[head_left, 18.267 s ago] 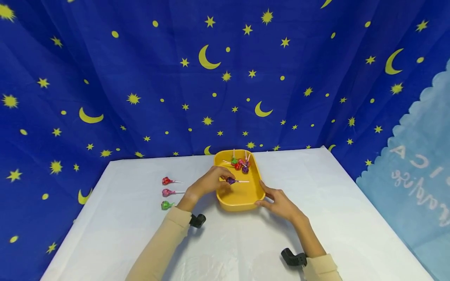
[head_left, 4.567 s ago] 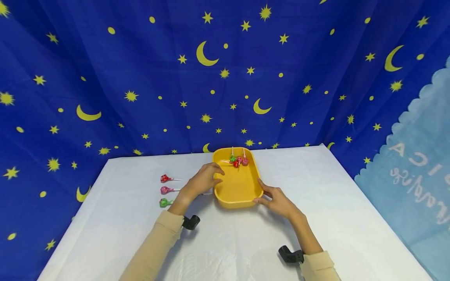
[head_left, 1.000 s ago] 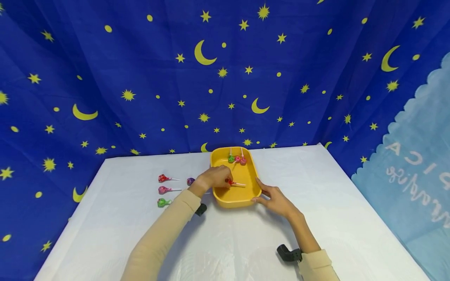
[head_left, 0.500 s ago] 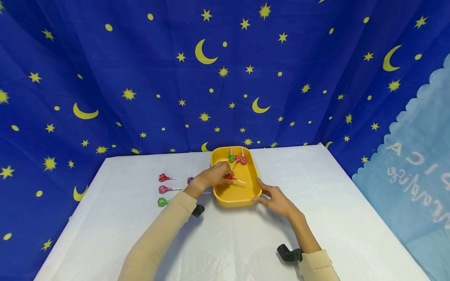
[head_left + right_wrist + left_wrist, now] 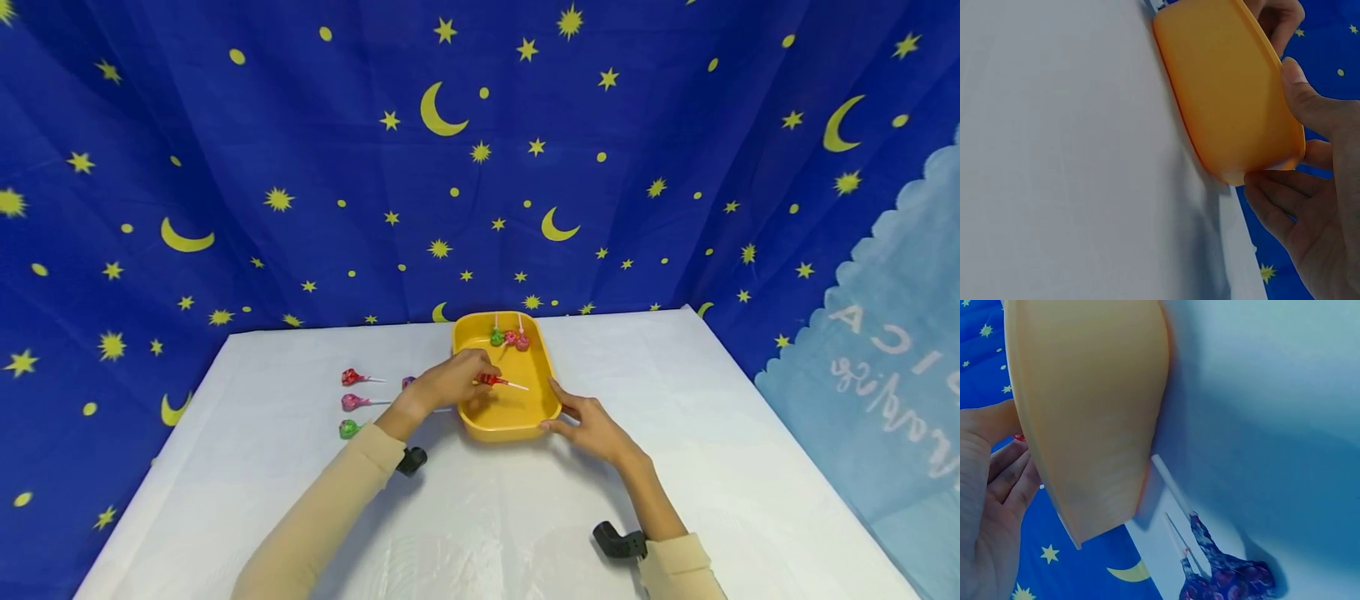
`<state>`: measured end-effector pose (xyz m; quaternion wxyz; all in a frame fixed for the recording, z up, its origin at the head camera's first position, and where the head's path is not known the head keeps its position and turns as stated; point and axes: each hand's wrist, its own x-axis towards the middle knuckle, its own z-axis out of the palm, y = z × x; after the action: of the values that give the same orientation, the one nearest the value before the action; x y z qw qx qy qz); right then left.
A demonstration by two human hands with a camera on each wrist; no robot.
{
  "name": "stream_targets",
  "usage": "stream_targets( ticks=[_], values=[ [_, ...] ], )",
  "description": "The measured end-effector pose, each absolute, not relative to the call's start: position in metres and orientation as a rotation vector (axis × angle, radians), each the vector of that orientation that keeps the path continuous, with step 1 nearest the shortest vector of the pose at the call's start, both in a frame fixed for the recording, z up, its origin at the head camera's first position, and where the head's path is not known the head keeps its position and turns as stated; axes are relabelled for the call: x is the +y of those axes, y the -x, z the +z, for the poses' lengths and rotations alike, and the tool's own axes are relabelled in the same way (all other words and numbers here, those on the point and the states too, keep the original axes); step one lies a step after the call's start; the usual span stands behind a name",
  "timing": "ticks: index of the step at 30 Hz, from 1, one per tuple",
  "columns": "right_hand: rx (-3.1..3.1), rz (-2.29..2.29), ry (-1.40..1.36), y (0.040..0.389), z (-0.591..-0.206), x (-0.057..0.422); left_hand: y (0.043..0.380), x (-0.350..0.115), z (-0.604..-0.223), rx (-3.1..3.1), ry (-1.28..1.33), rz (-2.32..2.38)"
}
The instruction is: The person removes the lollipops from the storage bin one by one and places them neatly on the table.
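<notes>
The left hand [image 5: 459,377] reaches over the rim of the yellow tray [image 5: 513,417]; its fingers pinch the held red lollipop [image 5: 491,380] at the wrapped head, inside the tray, apparently to leave the stick free. The right hand [image 5: 596,427] grips the tray's near right corner, thumb at the rim and fingers against the outer wall, presumably to prevent sliding on the table [image 5: 675,400]. At the tray's far end, a green lollipop [image 5: 497,338] and two pink lollipops [image 5: 522,342] lie clustered; two sticks lean on the far wall, which likely props them. Left of the tray, one red [image 5: 351,377], one pink [image 5: 352,402] and one green lollipop [image 5: 349,429] form a column, heads aligned and spaced apart, presumably for separate access. Two purple lollipops [image 5: 1241,578] lie between column and tray, sticks toward the tray.
</notes>
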<state>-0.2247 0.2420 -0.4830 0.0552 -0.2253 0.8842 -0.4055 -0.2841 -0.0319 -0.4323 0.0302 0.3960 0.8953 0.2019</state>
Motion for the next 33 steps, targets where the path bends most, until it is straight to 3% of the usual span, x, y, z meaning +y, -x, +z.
stream_targets(
  ticks=[22, 33],
  values=[
    [2.695, -1.248, 0.7, 0.223, -0.484, 0.24, 0.237, -0.081, -0.419, 2.901, -1.243, 0.807],
    [2.686, -1.254, 0.694, 0.224, -0.483, 0.238, 0.218, -0.112, -0.424, 2.93, -1.083, 0.875]
  ],
)
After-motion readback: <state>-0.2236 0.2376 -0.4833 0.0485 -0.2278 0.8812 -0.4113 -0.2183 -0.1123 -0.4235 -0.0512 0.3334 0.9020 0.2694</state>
